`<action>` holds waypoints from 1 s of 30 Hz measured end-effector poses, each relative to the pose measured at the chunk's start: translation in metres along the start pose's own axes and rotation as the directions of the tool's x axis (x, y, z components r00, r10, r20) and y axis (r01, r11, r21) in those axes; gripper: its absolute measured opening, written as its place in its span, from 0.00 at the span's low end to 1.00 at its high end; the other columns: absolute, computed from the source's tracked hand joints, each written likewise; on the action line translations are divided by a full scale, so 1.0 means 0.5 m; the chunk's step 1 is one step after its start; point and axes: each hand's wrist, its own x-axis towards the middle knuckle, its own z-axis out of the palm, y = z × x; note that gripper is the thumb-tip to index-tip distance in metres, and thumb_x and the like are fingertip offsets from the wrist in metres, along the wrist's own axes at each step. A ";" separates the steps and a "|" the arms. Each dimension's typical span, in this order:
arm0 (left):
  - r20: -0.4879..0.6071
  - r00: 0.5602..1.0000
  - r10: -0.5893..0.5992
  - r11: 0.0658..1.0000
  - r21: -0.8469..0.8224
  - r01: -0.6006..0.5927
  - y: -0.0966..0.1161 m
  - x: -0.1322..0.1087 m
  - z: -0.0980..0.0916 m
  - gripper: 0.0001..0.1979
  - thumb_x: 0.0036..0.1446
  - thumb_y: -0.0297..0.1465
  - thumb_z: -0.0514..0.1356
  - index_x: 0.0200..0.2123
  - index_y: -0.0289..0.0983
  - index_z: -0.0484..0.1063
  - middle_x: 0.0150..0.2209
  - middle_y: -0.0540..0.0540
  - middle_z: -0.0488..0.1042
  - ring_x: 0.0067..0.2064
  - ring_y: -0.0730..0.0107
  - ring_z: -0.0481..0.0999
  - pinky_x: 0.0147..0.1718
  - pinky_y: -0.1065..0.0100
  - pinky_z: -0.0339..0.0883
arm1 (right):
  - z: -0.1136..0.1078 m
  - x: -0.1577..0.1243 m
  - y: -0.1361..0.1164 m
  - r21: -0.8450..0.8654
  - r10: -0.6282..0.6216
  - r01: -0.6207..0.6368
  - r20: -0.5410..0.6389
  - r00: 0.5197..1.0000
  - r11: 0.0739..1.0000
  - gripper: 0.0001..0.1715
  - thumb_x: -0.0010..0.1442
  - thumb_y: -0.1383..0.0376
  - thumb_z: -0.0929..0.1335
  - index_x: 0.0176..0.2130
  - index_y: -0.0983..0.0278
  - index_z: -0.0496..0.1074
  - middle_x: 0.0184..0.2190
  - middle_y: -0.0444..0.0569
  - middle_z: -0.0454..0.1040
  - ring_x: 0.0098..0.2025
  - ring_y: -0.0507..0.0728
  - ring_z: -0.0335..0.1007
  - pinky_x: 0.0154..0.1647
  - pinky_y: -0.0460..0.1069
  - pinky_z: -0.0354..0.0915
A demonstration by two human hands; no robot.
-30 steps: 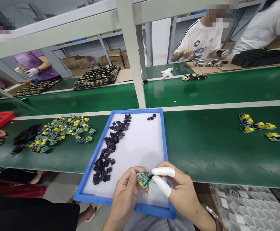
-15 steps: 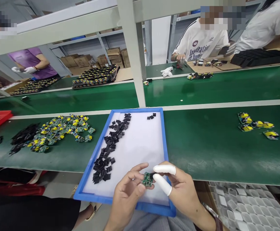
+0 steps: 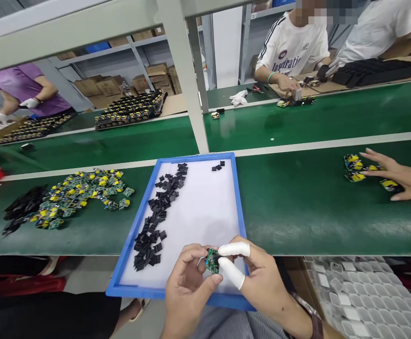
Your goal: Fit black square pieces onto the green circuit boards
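Observation:
A small green circuit board (image 3: 212,261) is held between my two hands over the near end of the blue-rimmed tray (image 3: 241,212). My left hand (image 3: 193,275) has its fingers and thumb closed around the board's left side. White finger covers are on the thumb and forefinger of my right hand (image 3: 251,270), which pinch a small black piece (image 3: 219,257) against the board's right side. That piece is mostly hidden by the covered fingertips. Along the tray's left side lie many loose black plastic pieces (image 3: 162,203), with a few more black pieces (image 3: 218,166) at its far right corner.
Left of the tray are a heap of circuit boards (image 3: 85,190) with yellow parts and some black pieces (image 3: 25,202). At right, another person's hand (image 3: 399,175) reaches over several boards (image 3: 354,176). A post (image 3: 182,70) rises behind the tray. Co-workers sit across the green bench (image 3: 290,212).
The black piece now sits against the board, with my right fingertips closer to my left hand. Another person's hand has come in at the right. The view has shifted slightly.

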 end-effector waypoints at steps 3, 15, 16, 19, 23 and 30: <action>-0.006 0.999 0.054 0.996 0.072 -0.053 -0.004 -0.001 -0.004 0.19 0.54 0.20 0.70 0.46 0.44 0.75 0.44 0.46 0.72 0.48 0.63 0.79 0.46 0.67 0.75 | -0.001 -0.001 0.001 -0.029 -0.024 0.024 0.000 1.000 0.999 0.14 0.61 0.75 0.70 0.43 0.58 0.78 0.31 0.42 0.73 0.32 0.52 0.71 0.35 0.47 0.68; 0.036 0.992 0.124 0.986 0.111 -0.127 -0.011 0.000 -0.008 0.19 0.53 0.16 0.69 0.44 0.43 0.78 0.44 0.46 0.73 0.50 0.52 0.83 0.47 0.55 0.81 | -0.038 0.013 -0.020 -0.117 0.073 -0.043 0.266 0.961 0.992 0.15 0.63 0.75 0.68 0.44 0.59 0.79 0.36 0.47 0.76 0.36 0.55 0.73 0.37 0.49 0.67; 0.035 0.992 0.120 0.986 0.111 -0.124 -0.012 0.000 -0.008 0.19 0.53 0.16 0.69 0.43 0.43 0.78 0.45 0.46 0.73 0.50 0.52 0.83 0.47 0.55 0.81 | -0.039 0.016 -0.021 -0.113 0.083 -0.054 0.273 0.959 0.992 0.14 0.63 0.75 0.68 0.43 0.59 0.79 0.36 0.47 0.77 0.37 0.56 0.73 0.38 0.49 0.67; 0.038 0.993 0.111 0.988 0.103 -0.114 -0.015 0.000 -0.009 0.18 0.53 0.16 0.69 0.43 0.43 0.77 0.45 0.46 0.73 0.50 0.53 0.83 0.48 0.56 0.80 | -0.039 0.020 -0.018 -0.098 0.111 -0.087 0.270 0.956 0.991 0.13 0.61 0.75 0.69 0.41 0.60 0.78 0.37 0.47 0.78 0.38 0.56 0.74 0.39 0.49 0.67; 0.050 0.992 0.114 0.988 0.103 -0.118 -0.016 0.000 -0.010 0.19 0.53 0.16 0.69 0.43 0.43 0.77 0.45 0.46 0.74 0.50 0.54 0.83 0.48 0.57 0.80 | -0.042 0.018 -0.013 -0.120 0.138 -0.108 0.275 0.951 0.987 0.12 0.62 0.75 0.69 0.40 0.60 0.77 0.35 0.45 0.77 0.36 0.55 0.72 0.37 0.48 0.66; 0.049 0.987 0.150 0.979 0.133 -0.155 -0.018 -0.002 -0.010 0.19 0.51 0.16 0.71 0.43 0.42 0.79 0.44 0.45 0.76 0.47 0.57 0.83 0.46 0.59 0.80 | -0.049 0.019 -0.027 -0.214 0.198 -0.131 0.332 0.922 0.968 0.09 0.62 0.73 0.68 0.36 0.60 0.75 0.33 0.44 0.75 0.32 0.54 0.69 0.34 0.48 0.64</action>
